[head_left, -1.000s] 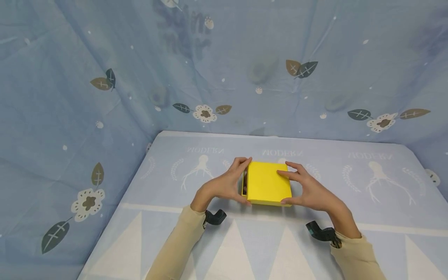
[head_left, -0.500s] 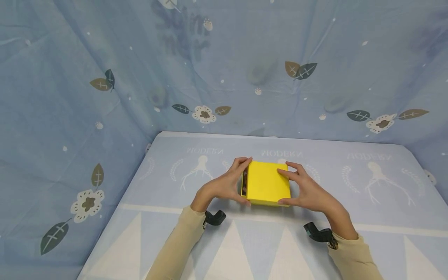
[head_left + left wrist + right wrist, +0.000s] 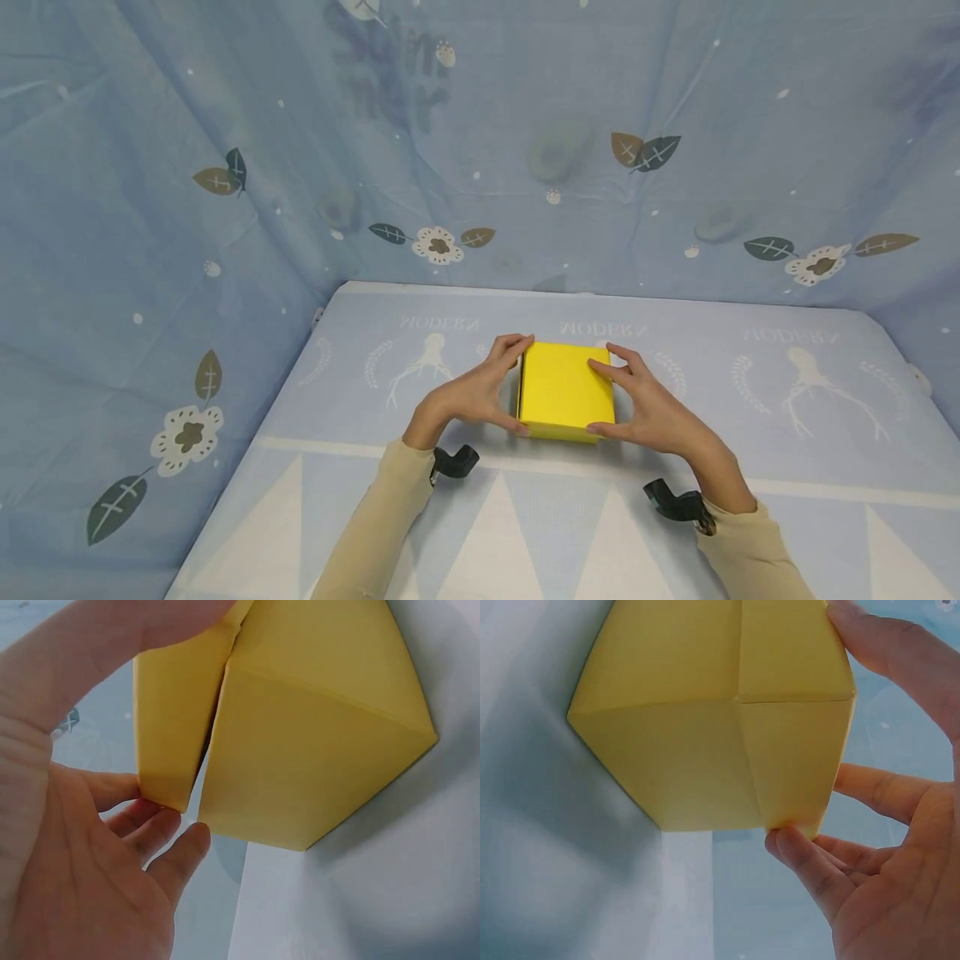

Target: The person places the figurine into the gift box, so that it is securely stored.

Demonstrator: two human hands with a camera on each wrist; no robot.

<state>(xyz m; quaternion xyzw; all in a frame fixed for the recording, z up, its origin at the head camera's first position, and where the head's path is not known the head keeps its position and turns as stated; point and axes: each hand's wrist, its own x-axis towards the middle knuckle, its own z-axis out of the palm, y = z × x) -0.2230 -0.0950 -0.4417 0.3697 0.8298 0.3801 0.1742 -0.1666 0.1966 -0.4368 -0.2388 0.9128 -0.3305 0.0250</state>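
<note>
A square yellow box lid [image 3: 566, 385] covers the yellow box base [image 3: 315, 772] on the table. My left hand [image 3: 471, 397] grips the lid's left side, thumb at the front and fingers at the far corner. At the right side, my right hand [image 3: 658, 410] holds the lid between thumb and fingers, with one finger on its top. The left wrist view shows a narrow wedge-shaped gap between lid and base near the fingertips [image 3: 196, 838]. In the right wrist view the lid's edge meets the base along a seam. The box's inside is hidden.
A pale blue and white patterned cloth [image 3: 427, 533] covers the table. Blue floral curtains [image 3: 480, 150] hang behind it and along the left. A black wrist camera [image 3: 455, 462] sits at the left wrist, another black camera [image 3: 675, 504] at the right.
Both hands have shifted slightly left with the lid. The opening at the box's left side, where dark contents showed, has narrowed to a thin dark line.
</note>
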